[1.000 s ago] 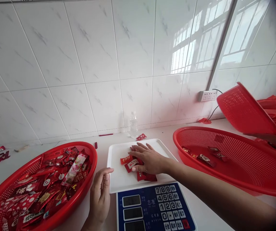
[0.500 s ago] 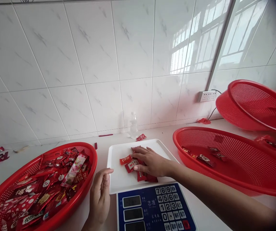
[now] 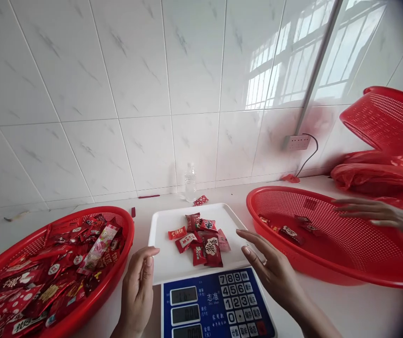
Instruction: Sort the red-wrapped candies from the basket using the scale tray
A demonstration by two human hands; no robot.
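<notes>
The person's left hand [image 3: 136, 291] and right hand [image 3: 271, 270] hover on either side of a white tray [image 3: 168, 263] that sits on a scale [image 3: 215, 305] with a blue keypad panel. Both hands are open, fingers loosely spread and holding nothing. The left hand's fingertips are just beside the tray's front left edge; the right hand is just beside its front right corner, palm turned inward.

A small pile of red-wrapped candies [image 3: 201, 237] lies in the middle of the tray, between the 2 hands and touched by neither.

To the left, on the white surface [image 3: 345, 310], a red mesh basket [image 3: 124, 220] is heaped with more red candy packets. To the right stands a second, larger red basket [image 3: 328, 267] with only a few wrapped pieces near its far left side. Another person's hand [image 3: 373, 213] reaches over that basket's right rim, fingers stretched out flat. Behind it lie red plastic bags [image 3: 377, 176], and a third red basket [image 3: 387, 117] is tilted above them. A clear bottle [image 3: 190, 182] stands against the tiled wall behind the tray.
</notes>
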